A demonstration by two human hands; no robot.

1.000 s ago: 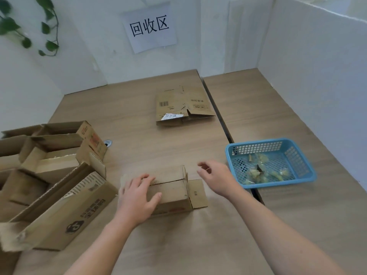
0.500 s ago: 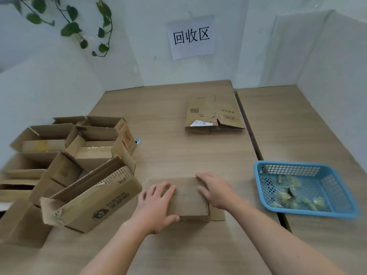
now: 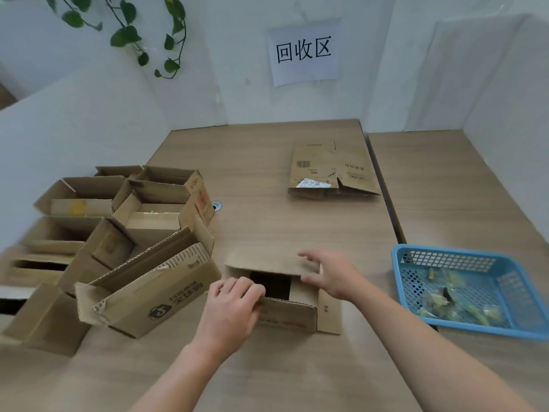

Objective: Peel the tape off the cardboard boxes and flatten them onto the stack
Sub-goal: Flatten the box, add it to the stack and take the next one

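While the left hand [image 3: 231, 307] curls its fingers over the near wall of a small brown box [image 3: 297, 312], open on the table [image 3: 267, 227] close to the person, the right hand [image 3: 332, 275] lays spread fingers on its blurred far flap. The box's inside is too dark to read. Beyond lies the flattened stack [image 3: 329, 171].

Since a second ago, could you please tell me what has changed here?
The small brown cardboard box, pressed flat just before, stands open; the left grip now curls over its near wall, the right grip touches its far flap. Flattened cardboard stack and blue plastic basket stayed put.
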